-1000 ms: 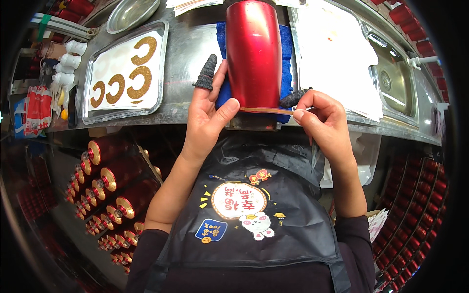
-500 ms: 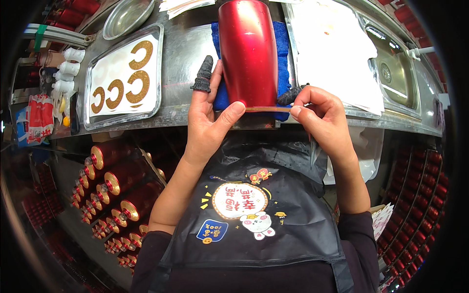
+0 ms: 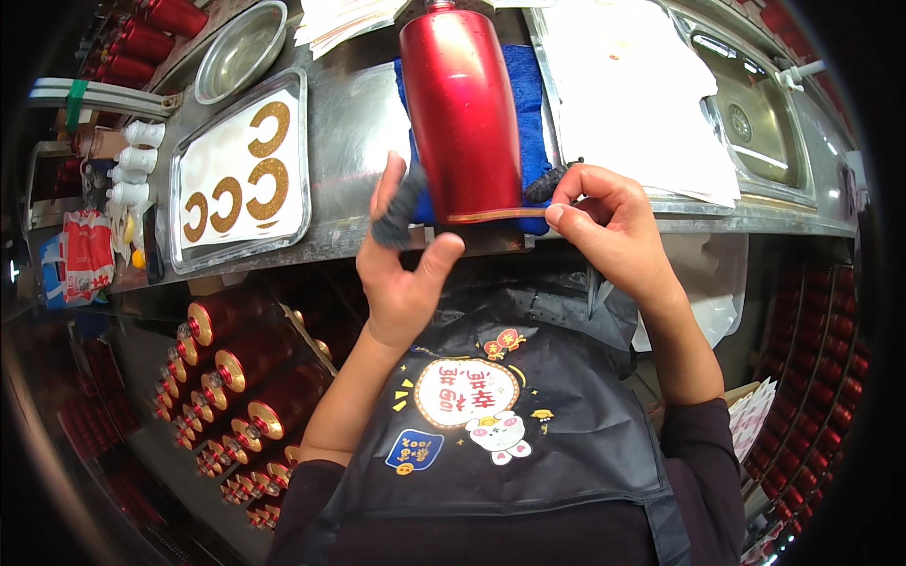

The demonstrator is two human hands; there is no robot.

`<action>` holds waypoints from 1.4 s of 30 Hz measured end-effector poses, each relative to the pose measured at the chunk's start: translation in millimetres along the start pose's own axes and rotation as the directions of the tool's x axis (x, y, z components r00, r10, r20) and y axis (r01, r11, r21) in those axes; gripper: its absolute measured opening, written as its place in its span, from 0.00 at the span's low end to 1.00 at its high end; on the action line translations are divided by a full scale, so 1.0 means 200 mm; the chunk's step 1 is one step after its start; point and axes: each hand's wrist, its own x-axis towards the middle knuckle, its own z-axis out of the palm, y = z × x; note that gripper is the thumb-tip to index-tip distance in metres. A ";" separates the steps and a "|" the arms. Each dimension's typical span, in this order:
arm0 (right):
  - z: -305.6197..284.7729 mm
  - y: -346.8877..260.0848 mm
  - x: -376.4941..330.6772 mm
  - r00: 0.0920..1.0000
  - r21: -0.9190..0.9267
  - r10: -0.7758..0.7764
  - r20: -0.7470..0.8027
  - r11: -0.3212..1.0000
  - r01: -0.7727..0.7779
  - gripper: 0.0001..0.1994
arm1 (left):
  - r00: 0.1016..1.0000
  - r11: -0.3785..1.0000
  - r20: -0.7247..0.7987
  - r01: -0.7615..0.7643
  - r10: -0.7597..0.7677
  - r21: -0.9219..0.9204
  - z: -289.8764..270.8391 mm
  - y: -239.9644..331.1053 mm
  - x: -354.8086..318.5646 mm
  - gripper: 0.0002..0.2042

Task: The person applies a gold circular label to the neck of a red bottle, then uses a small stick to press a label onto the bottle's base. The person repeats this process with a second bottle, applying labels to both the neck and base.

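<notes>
A glossy red bottle (image 3: 462, 113) lies on a blue towel (image 3: 530, 104), its base toward me and its neck at the far end. Along the base edge runs a thin gold strip (image 3: 505, 215), whose right end sticks out past the bottle. My right hand (image 3: 618, 226) pinches that free end between thumb and finger; a black finger cover (image 3: 549, 182) is on one of its fingers. Beside the bottle's lower left, my left hand (image 3: 396, 288) is open, thumb and fingers apart. Its black finger cover (image 3: 401, 209) is smeared by motion.
On the left, a metal tray (image 3: 304, 141) bears a white sheet with several gold C-shaped pieces, below a metal bowl (image 3: 243, 52). White sheets (image 3: 632, 104) lie to the right, beside a metal basin (image 3: 797, 141). Red bottles (image 3: 231, 368) stand racked under the table's left side.
My left thumb has come off the strip's left end, and the left hand has moved down from the base. My right hand keeps its pinch. The whole view has shifted slightly, showing the bottle's neck.
</notes>
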 end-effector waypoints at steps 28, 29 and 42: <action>0.00 0.09 0.08 0.995 -0.122 -0.094 0.043 0.988 0.099 0.07 | 0.871 0.592 0.359 -0.492 0.336 0.638 0.00 0.17 0.09 0.09; -0.01 0.09 0.08 0.994 -0.119 -0.096 0.042 0.988 0.101 0.07 | 0.868 0.583 0.366 -0.496 0.335 0.643 0.01 0.17 0.10 0.09; -0.01 -0.02 0.08 0.988 -0.104 -0.034 0.152 0.993 0.050 0.05 | 0.967 0.880 0.108 -0.254 0.230 0.402 0.02 0.00 0.09 0.31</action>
